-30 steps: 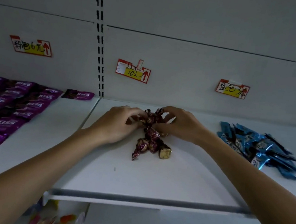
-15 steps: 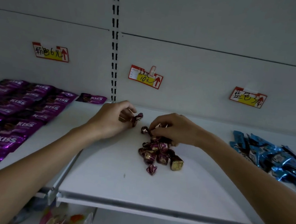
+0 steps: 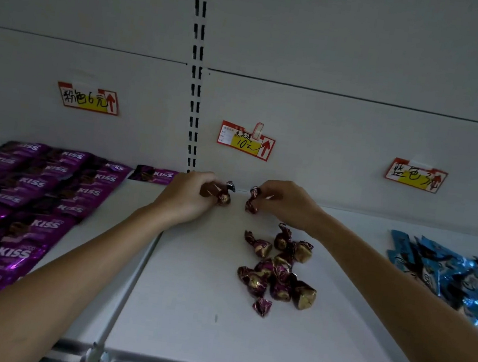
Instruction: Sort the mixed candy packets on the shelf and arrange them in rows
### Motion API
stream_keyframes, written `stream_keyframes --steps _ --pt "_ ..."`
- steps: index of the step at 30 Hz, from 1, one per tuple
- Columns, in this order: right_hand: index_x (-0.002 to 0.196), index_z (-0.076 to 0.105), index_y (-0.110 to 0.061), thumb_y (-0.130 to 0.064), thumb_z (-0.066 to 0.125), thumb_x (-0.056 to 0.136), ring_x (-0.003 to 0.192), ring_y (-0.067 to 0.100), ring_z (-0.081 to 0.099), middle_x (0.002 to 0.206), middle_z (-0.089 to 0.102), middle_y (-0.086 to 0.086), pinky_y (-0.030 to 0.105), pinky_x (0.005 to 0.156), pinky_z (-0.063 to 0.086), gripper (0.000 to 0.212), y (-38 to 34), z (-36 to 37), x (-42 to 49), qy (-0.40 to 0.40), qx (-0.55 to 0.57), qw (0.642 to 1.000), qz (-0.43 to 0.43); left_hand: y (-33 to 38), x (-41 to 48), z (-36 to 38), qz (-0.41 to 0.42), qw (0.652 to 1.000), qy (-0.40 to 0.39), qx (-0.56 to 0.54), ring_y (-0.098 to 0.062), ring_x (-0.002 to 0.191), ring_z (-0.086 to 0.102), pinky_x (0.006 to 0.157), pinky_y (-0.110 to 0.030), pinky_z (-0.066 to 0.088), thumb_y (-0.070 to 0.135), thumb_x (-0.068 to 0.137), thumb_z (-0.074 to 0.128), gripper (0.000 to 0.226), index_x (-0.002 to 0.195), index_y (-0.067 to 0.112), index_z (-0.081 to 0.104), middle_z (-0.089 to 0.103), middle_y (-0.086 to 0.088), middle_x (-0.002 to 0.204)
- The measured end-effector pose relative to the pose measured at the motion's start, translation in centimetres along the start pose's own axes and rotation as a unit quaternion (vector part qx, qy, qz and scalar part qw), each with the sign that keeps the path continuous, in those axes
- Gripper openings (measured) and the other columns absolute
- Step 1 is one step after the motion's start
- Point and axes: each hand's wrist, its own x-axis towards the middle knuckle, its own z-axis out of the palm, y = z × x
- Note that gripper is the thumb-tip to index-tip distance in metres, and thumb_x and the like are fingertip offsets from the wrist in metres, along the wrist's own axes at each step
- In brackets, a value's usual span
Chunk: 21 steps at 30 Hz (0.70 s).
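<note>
On the white shelf (image 3: 190,311) lies a small heap of maroon-and-gold wrapped candies (image 3: 279,272). My left hand (image 3: 189,198) pinches one such candy (image 3: 225,194) near the back wall. Just to its right, my right hand (image 3: 286,203) pinches another wrapped candy (image 3: 252,199) by its twisted end. Both held candies sit low at the rear of the shelf, a short gap between them, beyond the heap. Whether they touch the shelf I cannot tell.
Purple KISS packets (image 3: 17,212) lie in rows on the left shelf section. A pile of blue packets (image 3: 456,276) is at the right. Three price tags (image 3: 246,140) hang on the back wall. A slotted upright (image 3: 195,84) divides the wall panels.
Both hands have moved from the heap towards the back wall, each carrying one candy. The view has drawn closer to the shelf.
</note>
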Motion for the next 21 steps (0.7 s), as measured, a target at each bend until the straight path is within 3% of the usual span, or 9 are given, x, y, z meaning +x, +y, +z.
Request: stream_keyframes --steps 5,8,10,13,17,19,21 --pt "0.087 0.068 -0.014 -0.022 0.070 0.081 0.083 0.013 0.056 0.087 0.064 0.000 0.022 0.069 0.041 0.010 0.0 -0.1 0.7 -0.004 -0.002 1.000 -0.002 -0.2 0.8 -0.5 0.009 0.999 -0.031 -0.009 -0.004 0.086 0.056 0.060 0.000 0.037 0.003 0.085 0.059 0.029 0.111 0.014 0.063 0.063 0.005 0.097" --pt "0.096 0.069 -0.010 -0.009 0.063 0.085 0.084 0.014 0.058 0.091 0.066 0.006 0.021 0.072 0.044 0.013 0.1 -0.7 0.5 -0.023 0.051 0.998 0.020 -0.1 0.7 -0.7 0.011 0.998 -0.062 -0.018 0.002 0.085 0.055 0.062 -0.004 0.038 0.007 0.083 0.062 0.034 0.116 0.016 0.059 0.061 0.007 0.100" --pt "0.104 0.068 -0.010 0.000 0.060 0.082 0.091 0.018 0.061 0.099 0.068 0.009 0.025 0.078 0.047 0.025 0.3 -0.8 0.5 -0.021 0.060 0.998 0.020 -0.1 0.6 -0.7 0.030 0.997 -0.073 -0.012 -0.003 0.087 0.056 0.071 -0.011 0.041 0.014 0.083 0.066 0.033 0.115 0.017 0.060 0.063 0.003 0.104" --pt "0.101 0.069 -0.013 -0.003 0.067 0.079 0.091 0.015 0.061 0.095 0.069 0.004 0.028 0.083 0.046 0.024 0.3 -0.6 0.5 -0.023 0.028 0.999 -0.002 -0.2 0.8 -0.5 0.048 0.997 -0.064 -0.010 -0.008 0.092 0.056 0.080 -0.019 0.042 0.021 0.083 0.068 0.030 0.113 0.016 0.064 0.066 -0.001 0.108" --pt "0.088 0.072 -0.011 -0.021 0.076 0.076 0.076 0.010 0.056 0.085 0.069 0.007 0.021 0.069 0.041 0.016 -0.1 0.1 0.8 0.009 -0.011 1.000 -0.018 -0.5 1.5 -0.2 0.051 0.997 -0.050 -0.006 -0.007 0.090 0.055 0.074 -0.013 0.039 0.019 0.084 0.067 0.030 0.114 0.014 0.065 0.067 -0.003 0.110" --pt "0.079 0.069 -0.012 -0.025 0.076 0.075 0.068 0.006 0.053 0.074 0.065 -0.001 0.012 0.060 0.037 0.016 -0.1 0.5 1.1 0.035 -0.018 0.999 -0.018 -0.6 1.8 0.0 0.049 0.998 -0.040 -0.004 -0.005 0.090 0.054 0.071 -0.011 0.037 0.019 0.085 0.067 0.029 0.114 0.016 0.065 0.067 -0.002 0.111" --pt "0.073 0.064 -0.018 -0.025 0.076 0.076 0.063 0.000 0.051 0.068 0.060 -0.009 0.005 0.053 0.036 0.014 -0.2 0.8 1.5 0.056 -0.021 0.998 -0.020 -0.6 2.0 0.1 0.046 0.998 -0.037 -0.005 -0.006 0.093 0.054 0.077 -0.016 0.037 0.020 0.085 0.066 0.030 0.115 0.017 0.064 0.066 -0.001 0.113"
